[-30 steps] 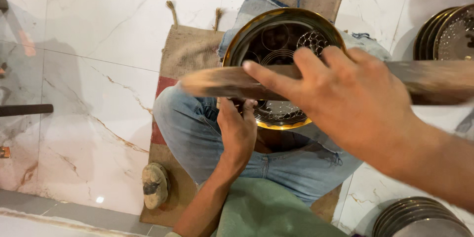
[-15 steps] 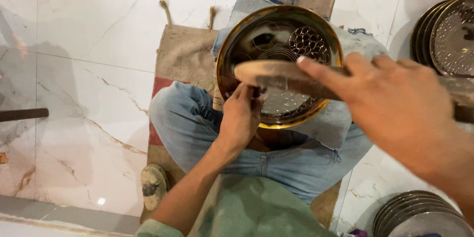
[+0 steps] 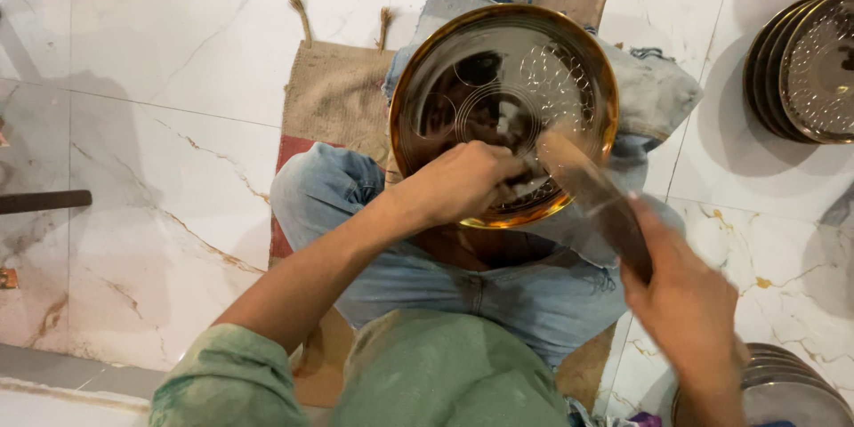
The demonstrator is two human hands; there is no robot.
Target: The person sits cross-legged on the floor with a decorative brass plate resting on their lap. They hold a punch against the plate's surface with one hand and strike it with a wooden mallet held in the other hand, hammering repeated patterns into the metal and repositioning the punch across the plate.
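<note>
A round brass plate (image 3: 418,80) with engraved circles and dotted patterns rests on my lap, tilted toward me. My left hand (image 3: 463,182) lies on its lower part, fingers closed around a small metal tool (image 3: 527,165) that is mostly hidden in the fist. My right hand (image 3: 685,302), at the lower right, grips a flat wooden stick (image 3: 592,191). The stick slants up to the left and its far end meets the tool beside my left fingers. I sit cross-legged in light blue jeans (image 3: 534,294).
A burlap mat (image 3: 334,98) lies under me on a white marble floor (image 3: 160,62). One stack of similar metal plates (image 3: 805,67) leans at the upper right, and another (image 3: 783,391) sits at the lower right. A dark bar (image 3: 44,202) lies at the left.
My right hand has come down from close to the camera to the lower right, bringing the stick's end onto the tool. My left hand has stayed on the plate.
</note>
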